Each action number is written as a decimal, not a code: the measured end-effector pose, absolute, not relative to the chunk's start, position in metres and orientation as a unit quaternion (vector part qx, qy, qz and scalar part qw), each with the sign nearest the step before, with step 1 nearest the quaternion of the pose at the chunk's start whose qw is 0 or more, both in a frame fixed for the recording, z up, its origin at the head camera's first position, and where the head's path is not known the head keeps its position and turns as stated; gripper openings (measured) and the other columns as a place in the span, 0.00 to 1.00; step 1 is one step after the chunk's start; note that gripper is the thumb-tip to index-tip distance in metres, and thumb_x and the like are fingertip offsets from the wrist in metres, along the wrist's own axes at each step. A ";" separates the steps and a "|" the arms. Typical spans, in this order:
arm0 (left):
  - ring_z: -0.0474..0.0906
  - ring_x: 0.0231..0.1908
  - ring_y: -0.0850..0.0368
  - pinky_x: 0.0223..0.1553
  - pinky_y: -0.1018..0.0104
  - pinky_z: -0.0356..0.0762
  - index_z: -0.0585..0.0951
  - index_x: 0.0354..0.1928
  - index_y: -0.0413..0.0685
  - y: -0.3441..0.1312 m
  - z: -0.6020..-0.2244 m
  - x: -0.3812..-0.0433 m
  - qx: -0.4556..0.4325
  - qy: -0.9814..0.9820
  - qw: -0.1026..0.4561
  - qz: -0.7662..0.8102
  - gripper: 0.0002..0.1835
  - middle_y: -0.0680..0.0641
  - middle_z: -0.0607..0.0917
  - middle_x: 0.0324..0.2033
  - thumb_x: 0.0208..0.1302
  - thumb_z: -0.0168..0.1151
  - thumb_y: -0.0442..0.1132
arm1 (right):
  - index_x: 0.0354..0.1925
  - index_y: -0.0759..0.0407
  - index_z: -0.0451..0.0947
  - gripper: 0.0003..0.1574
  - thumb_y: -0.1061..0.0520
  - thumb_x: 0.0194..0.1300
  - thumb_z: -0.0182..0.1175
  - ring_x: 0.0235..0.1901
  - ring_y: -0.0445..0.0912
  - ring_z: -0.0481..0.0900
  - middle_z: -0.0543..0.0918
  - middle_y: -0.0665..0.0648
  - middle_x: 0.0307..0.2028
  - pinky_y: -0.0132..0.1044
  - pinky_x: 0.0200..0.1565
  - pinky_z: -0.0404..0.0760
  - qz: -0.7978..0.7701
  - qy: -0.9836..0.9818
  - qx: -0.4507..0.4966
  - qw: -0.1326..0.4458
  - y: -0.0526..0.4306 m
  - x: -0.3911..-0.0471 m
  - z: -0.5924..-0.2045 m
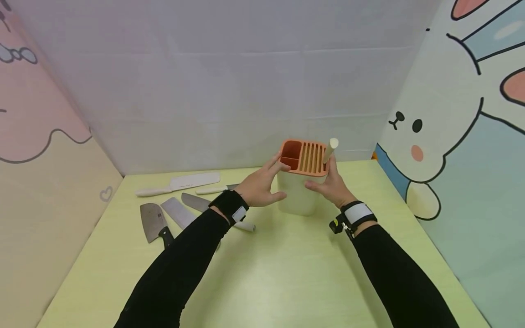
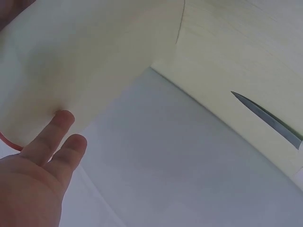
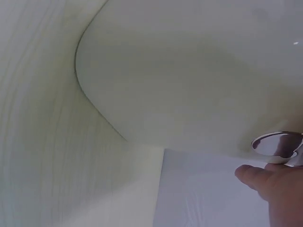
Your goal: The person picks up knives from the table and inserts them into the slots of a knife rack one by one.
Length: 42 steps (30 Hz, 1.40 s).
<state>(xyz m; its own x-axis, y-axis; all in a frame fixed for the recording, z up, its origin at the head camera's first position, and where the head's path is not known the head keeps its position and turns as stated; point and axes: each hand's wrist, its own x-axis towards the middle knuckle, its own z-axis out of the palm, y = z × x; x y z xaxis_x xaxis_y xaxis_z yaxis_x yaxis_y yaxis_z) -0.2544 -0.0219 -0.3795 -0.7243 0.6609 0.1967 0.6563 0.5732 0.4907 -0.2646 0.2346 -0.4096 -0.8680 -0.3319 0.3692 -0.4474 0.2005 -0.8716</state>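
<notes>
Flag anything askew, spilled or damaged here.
Nothing looks spilled or damaged. Slightly untidy: loose knives lie at mixed angles left of the holder, and the pale handle at its right edge appears to lean.

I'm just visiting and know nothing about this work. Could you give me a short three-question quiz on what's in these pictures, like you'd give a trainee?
1. Multiple choice: what colour is the slotted top of the holder?
A) Blue
B) Orange
C) Black

2. True or false: the black-handled cleaver lies on the table.

3. Short answer: in the head view, which is nearer the pale-handled knives, the left hand or the right hand?

Key:
1. B
2. True
3. The left hand
</notes>
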 end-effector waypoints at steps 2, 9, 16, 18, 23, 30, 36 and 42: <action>0.59 0.64 0.49 0.44 0.63 0.78 0.62 0.64 0.55 -0.022 -0.380 -0.254 0.374 0.884 0.001 0.282 0.32 0.45 0.39 0.73 0.60 0.63 0.47 | 0.72 0.42 0.32 0.66 0.61 0.53 0.69 0.65 0.50 0.54 0.55 0.58 0.68 0.60 0.65 0.52 0.585 -0.768 0.256 0.049 0.233 -0.264 -0.405; 0.62 0.63 0.48 0.40 0.65 0.78 0.60 0.66 0.53 -0.026 -0.380 -0.248 0.383 0.878 -0.009 0.287 0.34 0.44 0.37 0.73 0.60 0.63 0.46 | 0.73 0.45 0.32 0.67 0.64 0.53 0.68 0.63 0.49 0.59 0.56 0.58 0.68 0.50 0.62 0.63 0.597 -0.751 0.275 0.071 0.226 -0.261 -0.402; 0.76 0.49 0.53 0.34 0.67 0.78 0.47 0.73 0.64 -0.044 -0.385 -0.233 0.354 0.897 -0.015 0.265 0.42 0.47 0.38 0.73 0.64 0.60 0.52 | 0.72 0.55 0.37 0.63 0.66 0.51 0.69 0.61 0.49 0.63 0.59 0.59 0.65 0.41 0.59 0.67 0.599 -0.742 0.286 0.099 0.216 -0.265 -0.406; 0.75 0.50 0.54 0.38 0.64 0.78 0.45 0.73 0.66 -0.055 -0.387 -0.222 0.343 0.902 -0.014 0.263 0.43 0.48 0.41 0.73 0.64 0.58 0.53 | 0.72 0.56 0.37 0.63 0.65 0.51 0.69 0.61 0.49 0.63 0.60 0.59 0.66 0.45 0.61 0.65 0.598 -0.743 0.282 0.102 0.215 -0.265 -0.408; 0.57 0.65 0.57 0.61 0.55 0.65 0.51 0.73 0.57 -0.094 -0.396 -0.185 0.320 0.904 -0.030 0.282 0.39 0.48 0.55 0.71 0.65 0.58 0.53 | 0.71 0.54 0.38 0.62 0.64 0.51 0.69 0.61 0.48 0.62 0.60 0.57 0.65 0.52 0.63 0.59 0.600 -0.748 0.263 0.104 0.216 -0.263 -0.411; 0.63 0.62 0.55 0.59 0.53 0.67 0.64 0.67 0.50 -0.150 -0.420 -0.143 0.277 0.913 -0.086 0.289 0.31 0.48 0.70 0.62 0.65 0.60 0.48 | 0.71 0.55 0.38 0.61 0.65 0.52 0.68 0.63 0.49 0.60 0.59 0.59 0.66 0.57 0.65 0.53 0.600 -0.749 0.259 0.109 0.223 -0.263 -0.415; 0.67 0.59 0.52 0.55 0.49 0.71 0.68 0.64 0.52 -0.180 -0.438 -0.122 0.241 0.925 -0.127 0.265 0.28 0.48 0.75 0.58 0.62 0.63 0.46 | 0.72 0.53 0.37 0.62 0.65 0.53 0.68 0.63 0.49 0.58 0.58 0.58 0.66 0.58 0.65 0.52 0.605 -0.745 0.259 0.108 0.227 -0.262 -0.417; 0.69 0.55 0.46 0.54 0.46 0.70 0.73 0.59 0.42 -0.203 -0.461 -0.101 0.198 0.945 -0.156 0.210 0.29 0.41 0.76 0.54 0.58 0.66 0.46 | 0.72 0.53 0.37 0.61 0.65 0.54 0.67 0.64 0.49 0.56 0.58 0.58 0.66 0.57 0.66 0.49 0.611 -0.742 0.259 0.102 0.225 -0.263 -0.417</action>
